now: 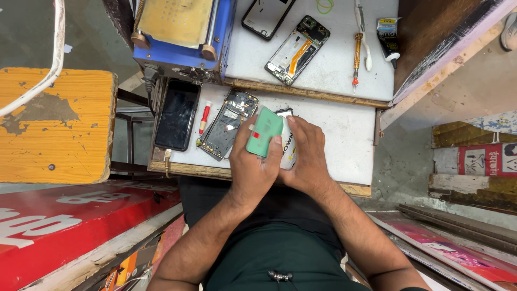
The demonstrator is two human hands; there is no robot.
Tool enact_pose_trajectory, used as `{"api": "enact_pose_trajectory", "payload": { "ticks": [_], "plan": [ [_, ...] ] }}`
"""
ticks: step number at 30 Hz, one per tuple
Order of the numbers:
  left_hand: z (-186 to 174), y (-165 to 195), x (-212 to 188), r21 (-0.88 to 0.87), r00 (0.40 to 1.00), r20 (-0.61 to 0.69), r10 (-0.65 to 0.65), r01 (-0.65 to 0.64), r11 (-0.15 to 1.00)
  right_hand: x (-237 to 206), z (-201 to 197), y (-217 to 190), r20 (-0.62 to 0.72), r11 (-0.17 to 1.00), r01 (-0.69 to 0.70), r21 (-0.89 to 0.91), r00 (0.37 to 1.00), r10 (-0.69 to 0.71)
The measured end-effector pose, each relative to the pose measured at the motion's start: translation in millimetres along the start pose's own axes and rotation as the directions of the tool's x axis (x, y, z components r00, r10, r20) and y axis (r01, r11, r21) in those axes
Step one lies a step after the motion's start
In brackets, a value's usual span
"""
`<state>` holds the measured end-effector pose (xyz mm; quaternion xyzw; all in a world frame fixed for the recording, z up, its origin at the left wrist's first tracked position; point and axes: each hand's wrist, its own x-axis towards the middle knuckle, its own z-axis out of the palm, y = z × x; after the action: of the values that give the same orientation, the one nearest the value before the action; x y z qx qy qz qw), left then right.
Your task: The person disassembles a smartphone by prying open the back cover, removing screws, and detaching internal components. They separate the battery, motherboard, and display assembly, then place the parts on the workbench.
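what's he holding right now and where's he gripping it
Left hand grips a green flat pad by its lower end; right hand covers a white object beneath.

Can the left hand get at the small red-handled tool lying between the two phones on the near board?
Probably not right away: the left hand is holding a green piece. The red-handled tool lies bare on the white board, just beyond the opened phone, with nothing over it, so a freed hand should reach.

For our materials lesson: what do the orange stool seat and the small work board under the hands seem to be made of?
Stool seat: likely painted wood; the orange coat is chipped, baring dull grey patches. Work board: probably wood with a pale, matte laminate top; a raw brown edge shows along the front and the surface looks scuffed.
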<state>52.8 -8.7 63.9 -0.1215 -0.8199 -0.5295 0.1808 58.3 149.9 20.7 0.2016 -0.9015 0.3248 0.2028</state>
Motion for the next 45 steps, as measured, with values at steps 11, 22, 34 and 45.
{"api": "enact_pose_trajectory", "payload": {
  "ticks": [11, 22, 34, 45],
  "plan": [
    [-20, -7, -5, -0.109, 0.948, 0.229, -0.222, 0.252, 0.962, 18, -13, -2, 0.134, 1.000, 0.024, 0.004, 0.991, -0.024],
    [-15, -51, -12, -0.582, 0.835, 0.327, -0.442, 0.547, 0.602, 36, -28, -2, 0.398, 0.977, 0.103, -0.188, 0.917, -0.020],
    [-6, -55, 5, -0.511, 0.798, 0.514, -0.315, 0.580, 0.635, 21, -30, 25, 0.085, 0.973, 0.024, -0.232, 0.996, -0.004],
    [-4, -32, 95, -0.403, 0.771, 0.601, -0.210, 0.519, 0.754, 10, -35, 54, -0.235, 0.991, -0.025, -0.129, 0.972, -0.006]
  ]
}}
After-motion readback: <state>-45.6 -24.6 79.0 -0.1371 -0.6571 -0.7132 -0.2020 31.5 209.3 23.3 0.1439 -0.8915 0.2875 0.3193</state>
